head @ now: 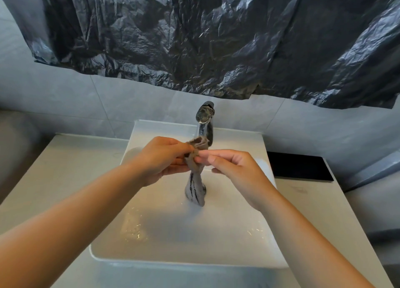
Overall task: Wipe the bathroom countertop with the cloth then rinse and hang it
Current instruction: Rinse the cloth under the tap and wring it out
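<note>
Head view: both hands, left (pixel 161 157) and right (pixel 232 168), pinched a twisted grey striped cloth (pixel 195 190) over the white rectangular sink (pixel 151 251), near the chrome faucet (pixel 204 123).

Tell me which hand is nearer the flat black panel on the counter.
Right. The right hand is over the sink, just left of the black panel; the left hand is farther left, beyond the cloth both hold.
</note>
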